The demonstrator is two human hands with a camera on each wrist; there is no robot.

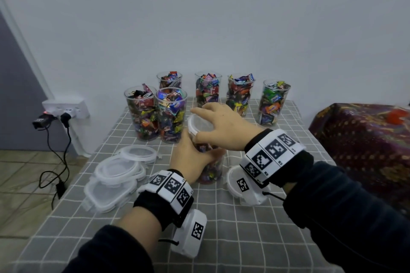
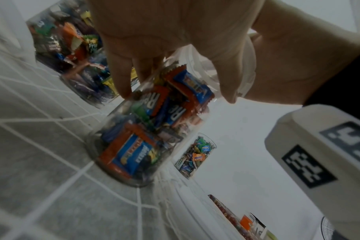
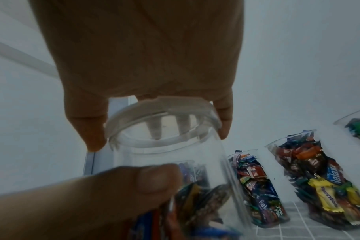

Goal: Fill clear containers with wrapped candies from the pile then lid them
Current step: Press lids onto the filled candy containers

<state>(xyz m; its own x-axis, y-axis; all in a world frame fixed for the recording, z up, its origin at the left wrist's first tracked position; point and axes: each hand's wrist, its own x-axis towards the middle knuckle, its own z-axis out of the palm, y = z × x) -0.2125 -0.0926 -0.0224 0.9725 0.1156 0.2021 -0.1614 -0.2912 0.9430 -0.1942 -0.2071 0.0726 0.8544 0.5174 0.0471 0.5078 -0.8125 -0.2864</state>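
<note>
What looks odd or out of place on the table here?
Little does. The container in the hands is only partly filled under its lid, unlike the six brimming ones behind, and the spare lids lie in a loose, overlapping heap.

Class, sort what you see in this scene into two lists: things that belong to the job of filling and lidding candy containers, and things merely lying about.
Belongs to the job:
held container, gripped by left hand
lid, under right hand
six filled open containers
spare lids

Just lying about:
wall socket
black cables
patterned cloth
</note>
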